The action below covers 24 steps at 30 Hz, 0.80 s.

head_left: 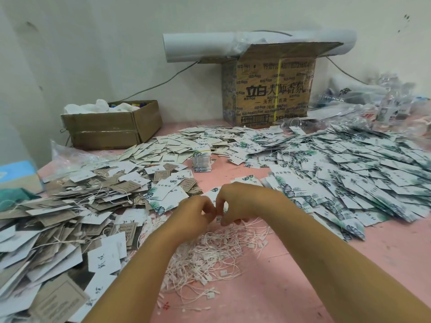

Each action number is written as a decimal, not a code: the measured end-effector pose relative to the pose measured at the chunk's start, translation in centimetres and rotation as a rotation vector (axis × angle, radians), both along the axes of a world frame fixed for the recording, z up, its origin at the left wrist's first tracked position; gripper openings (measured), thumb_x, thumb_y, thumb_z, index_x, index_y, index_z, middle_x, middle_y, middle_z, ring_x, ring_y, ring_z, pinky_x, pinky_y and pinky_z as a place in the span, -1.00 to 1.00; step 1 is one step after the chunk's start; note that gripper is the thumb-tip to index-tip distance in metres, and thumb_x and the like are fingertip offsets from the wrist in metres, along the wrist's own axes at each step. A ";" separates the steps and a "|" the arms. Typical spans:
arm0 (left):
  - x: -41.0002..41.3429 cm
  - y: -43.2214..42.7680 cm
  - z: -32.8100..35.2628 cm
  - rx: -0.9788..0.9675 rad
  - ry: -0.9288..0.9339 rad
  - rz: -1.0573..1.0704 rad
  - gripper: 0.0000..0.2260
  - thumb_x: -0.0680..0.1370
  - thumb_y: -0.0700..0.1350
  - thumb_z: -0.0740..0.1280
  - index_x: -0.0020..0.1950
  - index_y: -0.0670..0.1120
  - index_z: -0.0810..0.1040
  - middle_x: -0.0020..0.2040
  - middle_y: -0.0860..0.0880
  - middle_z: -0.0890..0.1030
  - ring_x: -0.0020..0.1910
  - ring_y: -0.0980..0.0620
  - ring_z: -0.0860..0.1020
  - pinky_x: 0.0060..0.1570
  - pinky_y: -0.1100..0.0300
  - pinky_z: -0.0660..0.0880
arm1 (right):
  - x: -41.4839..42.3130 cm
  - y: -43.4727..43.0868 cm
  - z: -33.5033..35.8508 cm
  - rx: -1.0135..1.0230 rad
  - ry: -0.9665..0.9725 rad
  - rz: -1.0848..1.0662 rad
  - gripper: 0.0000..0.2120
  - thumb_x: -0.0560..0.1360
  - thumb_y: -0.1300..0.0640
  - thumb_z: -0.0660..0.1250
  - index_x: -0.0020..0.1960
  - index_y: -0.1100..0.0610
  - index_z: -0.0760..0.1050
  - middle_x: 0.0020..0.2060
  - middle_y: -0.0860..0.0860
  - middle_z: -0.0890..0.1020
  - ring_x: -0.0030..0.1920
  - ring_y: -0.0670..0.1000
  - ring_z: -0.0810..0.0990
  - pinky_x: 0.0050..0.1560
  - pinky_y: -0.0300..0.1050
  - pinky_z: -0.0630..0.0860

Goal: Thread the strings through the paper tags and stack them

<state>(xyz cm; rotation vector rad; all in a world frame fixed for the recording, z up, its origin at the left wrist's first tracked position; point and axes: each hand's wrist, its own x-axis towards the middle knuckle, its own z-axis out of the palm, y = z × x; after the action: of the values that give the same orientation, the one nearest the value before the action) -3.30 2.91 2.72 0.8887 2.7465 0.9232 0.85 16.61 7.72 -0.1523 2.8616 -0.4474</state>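
Over the pink table (349, 264), the left hand (198, 210) and right hand (235, 203) meet, fingers curled, pinching a leaf-printed tag (219, 218) above a loose heap of white strings (210, 255). Leafy tags (349, 173) spread right and brown-and-white tags (58, 217) left. A banded bundle (202, 159) stands beyond, and a printed carton (268, 94) sits by the far wall.

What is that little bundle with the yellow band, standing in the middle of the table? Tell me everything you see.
The bundle is a neat, thick stack of white paper tags with green leaf print, squared up and bound by a yellow rubber band across its top. It rests on the pink table, touching loose tags behind it.
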 end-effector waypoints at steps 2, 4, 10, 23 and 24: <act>0.2 0.0 0.4 0.141 -0.050 0.021 -0.79 0.58 -0.20 0.25 -0.22 0.04 0.43 -0.17 0.09 0.50 -0.27 0.14 0.42 -0.23 0.20 0.36 | 0.0 0.0 0.1 -0.008 0.036 -0.006 -0.85 0.43 0.20 0.40 -0.03 0.22 0.59 -0.53 -0.03 0.51 -0.65 -0.18 0.42 -0.62 -0.44 0.29; 0.5 0.2 0.8 0.239 -0.084 0.027 -0.79 0.59 -0.22 0.24 -0.21 0.01 0.42 -0.20 0.08 0.49 -0.28 0.14 0.41 -0.26 0.22 0.34 | -0.1 0.1 0.2 -0.008 0.092 -0.014 -0.87 0.45 0.16 0.38 -0.05 0.21 0.60 -0.52 -0.03 0.52 -0.56 -0.12 0.47 -0.54 -0.36 0.36; 1.0 0.2 1.5 0.396 -0.163 0.060 -0.83 0.60 -0.24 0.22 -0.17 -0.06 0.44 -0.28 -0.01 0.58 -0.18 -0.03 0.52 -0.05 0.07 0.43 | -0.1 0.8 1.3 -0.081 0.131 -0.018 -0.83 0.55 0.10 0.25 -0.16 0.09 0.56 -0.50 -0.02 0.54 -0.51 -0.07 0.44 -0.27 -0.17 0.47; 1.0 -0.2 1.4 0.323 -0.145 0.071 -0.87 0.57 -0.19 0.29 -0.18 -0.07 0.50 -0.41 0.05 0.62 -0.17 -0.24 0.58 -0.01 -0.07 0.50 | 0.8 6.2 3.4 0.197 0.241 -0.675 -0.79 0.49 0.12 0.18 -0.31 0.12 0.30 -0.34 0.02 0.43 -0.22 0.09 0.46 -0.14 -0.09 0.39; 1.0 -0.2 1.5 0.338 -0.135 0.066 -0.88 0.57 -0.20 0.29 -0.17 -0.06 0.50 -0.40 0.06 0.63 -0.14 -0.27 0.58 -0.01 -0.10 0.50 | 0.9 6.2 3.4 0.226 0.212 -0.672 -0.79 0.49 0.12 0.18 -0.30 0.13 0.30 -0.33 0.03 0.42 -0.21 0.09 0.45 -0.13 -0.08 0.38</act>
<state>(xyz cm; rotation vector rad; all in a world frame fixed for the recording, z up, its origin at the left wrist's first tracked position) -2.26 2.76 4.20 0.7487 2.5615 1.4334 1.74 22.79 11.09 0.8679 3.0812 -0.2214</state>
